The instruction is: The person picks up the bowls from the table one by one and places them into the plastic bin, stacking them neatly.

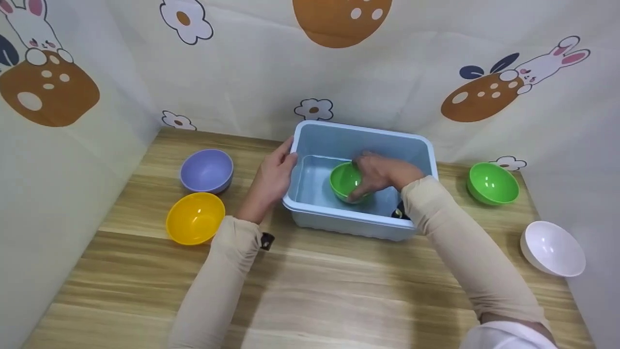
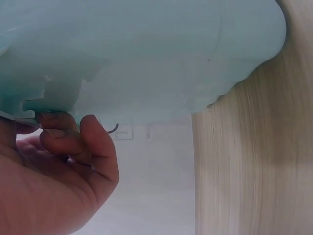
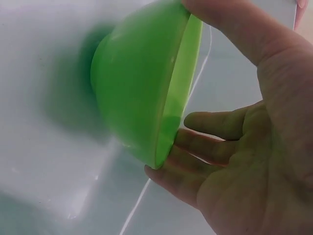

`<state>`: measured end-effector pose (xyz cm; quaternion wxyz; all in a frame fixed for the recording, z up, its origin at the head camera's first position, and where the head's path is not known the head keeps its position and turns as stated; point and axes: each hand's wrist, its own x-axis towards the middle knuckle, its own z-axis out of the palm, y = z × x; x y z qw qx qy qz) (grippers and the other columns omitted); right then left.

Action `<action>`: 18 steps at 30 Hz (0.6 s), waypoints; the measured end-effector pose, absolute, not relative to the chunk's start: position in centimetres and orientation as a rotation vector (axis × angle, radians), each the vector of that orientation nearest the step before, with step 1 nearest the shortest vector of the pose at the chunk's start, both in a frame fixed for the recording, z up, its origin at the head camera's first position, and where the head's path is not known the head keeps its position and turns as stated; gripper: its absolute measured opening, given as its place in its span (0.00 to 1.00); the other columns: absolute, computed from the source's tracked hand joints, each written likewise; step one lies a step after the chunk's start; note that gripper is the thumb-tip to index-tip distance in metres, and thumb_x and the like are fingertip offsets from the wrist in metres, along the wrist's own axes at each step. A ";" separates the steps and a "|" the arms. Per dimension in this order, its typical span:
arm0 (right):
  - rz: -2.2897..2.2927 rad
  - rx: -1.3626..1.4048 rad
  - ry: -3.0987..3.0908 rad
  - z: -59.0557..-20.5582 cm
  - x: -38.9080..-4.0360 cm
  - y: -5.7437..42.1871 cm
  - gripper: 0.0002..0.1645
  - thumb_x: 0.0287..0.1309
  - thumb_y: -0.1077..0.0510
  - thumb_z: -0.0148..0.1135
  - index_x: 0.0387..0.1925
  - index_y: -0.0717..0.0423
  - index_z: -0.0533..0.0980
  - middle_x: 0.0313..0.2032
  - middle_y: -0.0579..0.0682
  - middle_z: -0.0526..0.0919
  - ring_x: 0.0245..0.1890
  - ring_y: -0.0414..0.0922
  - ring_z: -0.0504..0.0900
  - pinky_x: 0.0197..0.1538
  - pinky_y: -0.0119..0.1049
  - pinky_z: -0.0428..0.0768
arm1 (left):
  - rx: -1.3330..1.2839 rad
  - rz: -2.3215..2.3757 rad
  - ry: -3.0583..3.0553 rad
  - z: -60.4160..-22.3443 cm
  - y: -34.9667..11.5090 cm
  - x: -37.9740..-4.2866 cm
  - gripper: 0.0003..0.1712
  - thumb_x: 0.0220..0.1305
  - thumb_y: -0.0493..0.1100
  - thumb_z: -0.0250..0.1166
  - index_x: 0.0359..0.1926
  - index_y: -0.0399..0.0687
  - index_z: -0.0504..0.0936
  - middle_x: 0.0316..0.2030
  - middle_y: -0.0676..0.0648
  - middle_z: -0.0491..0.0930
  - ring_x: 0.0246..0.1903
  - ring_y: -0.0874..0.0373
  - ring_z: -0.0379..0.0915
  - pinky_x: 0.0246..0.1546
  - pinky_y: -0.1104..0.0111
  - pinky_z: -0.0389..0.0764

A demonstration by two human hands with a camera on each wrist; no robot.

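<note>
In the head view, a light blue plastic basin (image 1: 356, 218) stands by the back wall. My left hand (image 1: 272, 177) grips its left rim; in the left wrist view, curled fingers (image 2: 100, 152) are at the basin's edge. Inside the basin, my right hand (image 1: 380, 172) holds a green bowl (image 1: 343, 182) across its rim. The right wrist view has the thumb on one side of the bowl (image 3: 134, 78) and the fingertips at the opposite rim. The bowl is upright, close over the basin floor, its right part hidden under the hand.
Left of the basin are a purple bowl (image 1: 207, 170) and a yellow bowl (image 1: 195, 218). On the right are another green bowl (image 1: 493, 183) and a white bowl (image 1: 552, 248). Patterned cloth walls (image 1: 252, 72) border the wooden table (image 1: 310, 291).
</note>
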<state>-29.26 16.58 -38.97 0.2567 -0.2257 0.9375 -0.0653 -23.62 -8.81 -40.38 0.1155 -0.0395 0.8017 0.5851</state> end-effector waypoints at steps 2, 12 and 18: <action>-0.176 -0.592 2.538 -39.0 -29.2 16.6 0.58 0.49 0.36 0.76 0.71 0.66 0.63 0.58 0.60 0.72 0.55 0.54 0.73 0.62 0.50 0.77 | -0.109 1.713 2.352 -40.4 -8.9 -23.6 0.32 0.81 0.56 0.47 0.81 0.69 0.52 0.80 0.57 0.55 0.77 0.55 0.57 0.77 0.52 0.62; -0.133 -0.573 2.501 -39.0 -28.9 16.7 0.67 0.46 0.39 0.79 0.78 0.59 0.53 0.70 0.63 0.59 0.66 0.58 0.67 0.70 0.56 0.72 | -0.097 1.692 2.366 -40.5 -8.9 -23.6 0.32 0.81 0.56 0.47 0.81 0.68 0.52 0.80 0.56 0.54 0.78 0.55 0.55 0.77 0.52 0.62; -0.086 -0.535 2.471 -38.6 -28.6 16.9 0.66 0.46 0.45 0.78 0.80 0.49 0.50 0.70 0.61 0.58 0.65 0.58 0.67 0.66 0.59 0.74 | -0.090 1.719 2.371 -40.5 -8.9 -23.6 0.32 0.80 0.55 0.47 0.80 0.67 0.54 0.80 0.55 0.56 0.76 0.54 0.59 0.76 0.52 0.63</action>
